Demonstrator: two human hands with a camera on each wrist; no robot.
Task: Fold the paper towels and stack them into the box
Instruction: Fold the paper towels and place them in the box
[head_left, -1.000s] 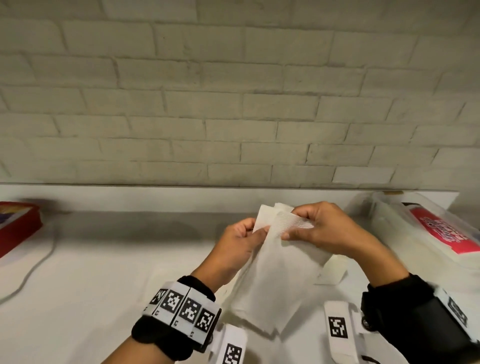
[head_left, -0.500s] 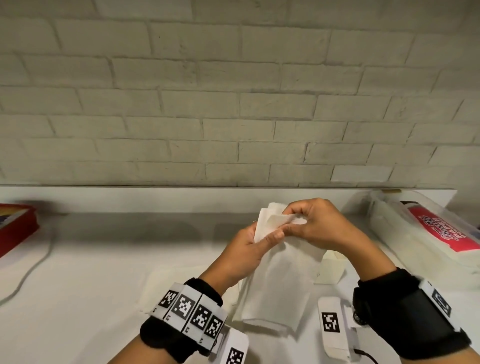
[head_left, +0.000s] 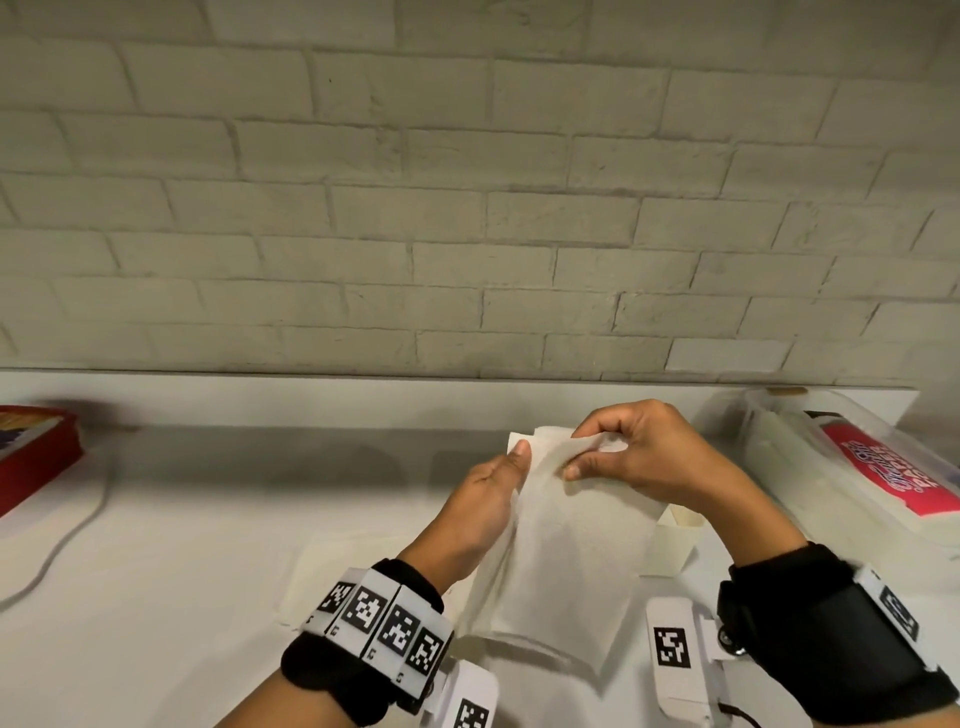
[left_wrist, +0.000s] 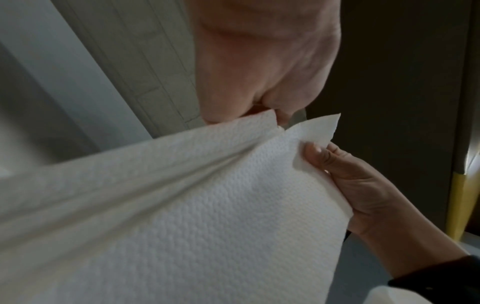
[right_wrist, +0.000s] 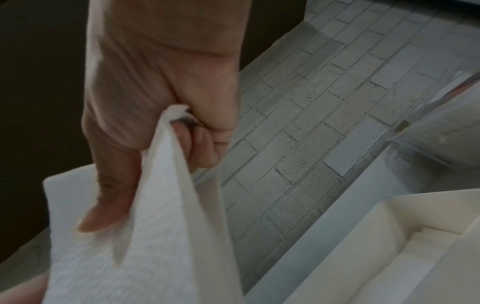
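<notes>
Holding a paper towel up above the white counter, you pinch its top edge with both hands, the sheet hanging down toward you in a loose curve. Your left hand clamps the left upper corner between thumb and fingers; your right hand curls round the right upper corner, thumb pressed on the near face, as the right wrist view shows. The two hands sit close together at the top, so the towel looks already doubled lengthwise, its layers not quite flush at the upper left corner.

The small open cream box stands on the counter just behind and to the right of the hanging sheet, under your right forearm. A clear plastic bin with a red label lies at far right, and a red tray at far left beside a grey cable. Another flat sheet seems to lie on the counter near your left wrist.

Judged from this, the fold is mid-way. Next you would need to square the corners, crease the towel smaller to fit the box, then lower it in flat.
</notes>
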